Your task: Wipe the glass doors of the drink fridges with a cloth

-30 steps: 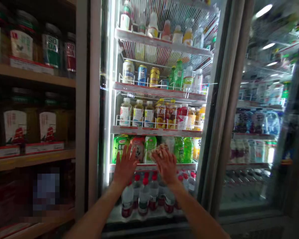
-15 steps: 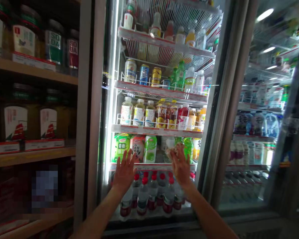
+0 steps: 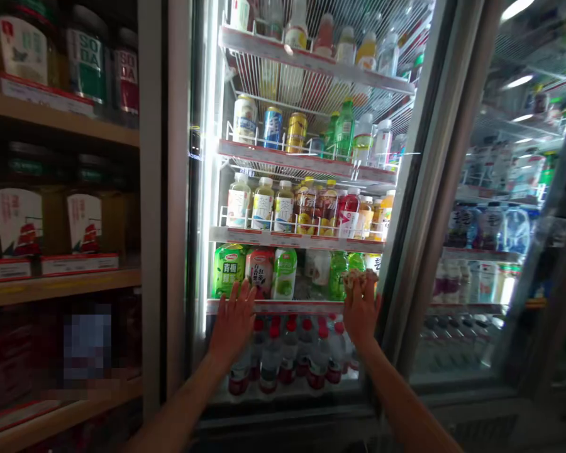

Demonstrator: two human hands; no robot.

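In the head view, my left hand (image 3: pixel 233 321) is raised in front of the fridge's glass door with its fingers stretched upward. Nothing is in it, and whether the palm touches the glass I cannot tell. Towards the door's right side, my right hand (image 3: pixel 361 309) presses a crumpled light cloth (image 3: pixel 358 278) under its fingers against the glass. Behind the glass, green bottles (image 3: pixel 338 275) stand near the cloth. A green drink bottle (image 3: pixel 229 269) and a red-labelled one (image 3: pixel 259 272) stand behind my left fingertips.
A metal door frame (image 3: pixel 446 189) runs up on the right, beside another lit fridge (image 3: pixel 488 255). To the left, wooden shelves (image 3: pixel 61 121) carry large bottles. Inside the fridge, wire shelves hold cans (image 3: pixel 272 128) and bottles, with red-capped bottles (image 3: pixel 290 352) at the bottom.
My right hand has moved right with the cloth, towards the door's right edge. My left hand stays in nearly the same place. The view has shifted slightly.
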